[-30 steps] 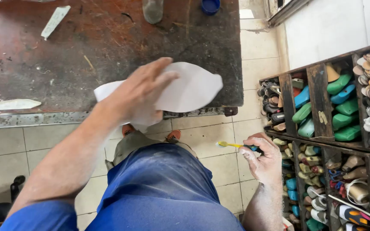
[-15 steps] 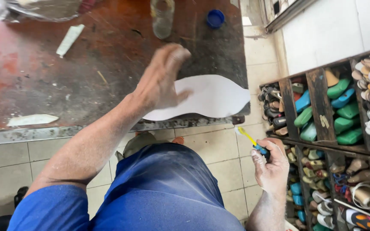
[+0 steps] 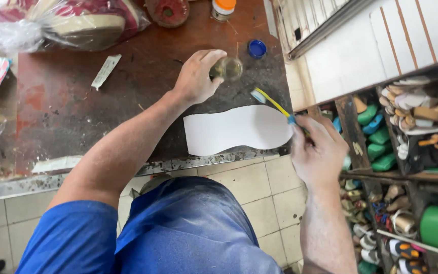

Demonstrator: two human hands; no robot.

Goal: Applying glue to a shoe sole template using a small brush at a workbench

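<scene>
My left hand (image 3: 196,76) reaches over the worn brown table (image 3: 77,111) and grips a small clear glass jar (image 3: 227,68) from the side. A white sole-shaped cutout (image 3: 236,129) lies flat near the table's front edge, below that hand. My right hand (image 3: 318,149) holds a yellow and blue toothbrush (image 3: 275,104) by its handle, with the bristle end pointing up and left over the cutout's right end, just below the jar.
A blue cap (image 3: 257,48) lies right of the jar. A plastic bag of shoe parts (image 3: 67,23) and a red disc (image 3: 167,11) sit at the table's back. Wooden shelves (image 3: 396,132) with green shoe lasts stand at the right. Tiled floor is below.
My left hand left the white cutout and moved up to grip the jar. My right hand rose from beside my leg, bringing the toothbrush over the table.
</scene>
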